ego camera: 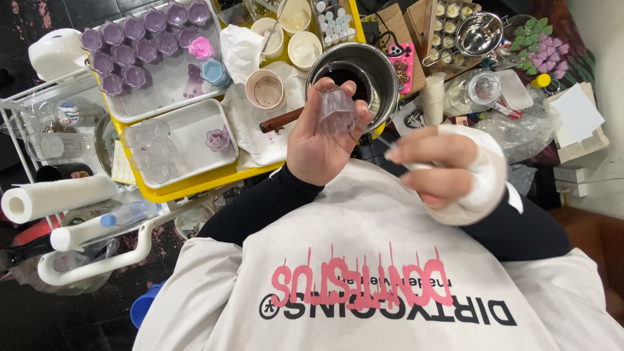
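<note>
In the head view, we look down at our own two hands above a crowded yellow table (195, 188). Our left hand (318, 146) is closed around a small clear mould cup (337, 109); the fingers wrap it from below and the thumb presses on its side, so the cup is held tilted in the air, just in front of a steel pot (383, 71). The pot has a wooden handle (281, 121) that points to the left, and its inside looks dark.

Our right hand (435, 170) is wrapped in white cloth (484, 185) over the palm. Its fingers are pinched together on a thin dark stick (385, 140), whose tip points toward the clear cup. The tip is near the cup, but we cannot tell if it touches it.

To the left of the pot there is a white tray (195, 140) with some clear cups and one purple flower shape (218, 138). Further back, a second tray (162, 78) carries rows of purple moulds (133, 49). A beige cup (265, 89) stands between the trays and the pot. At the left edge, a paper towel roll (55, 197) lies on a white rack.
</note>
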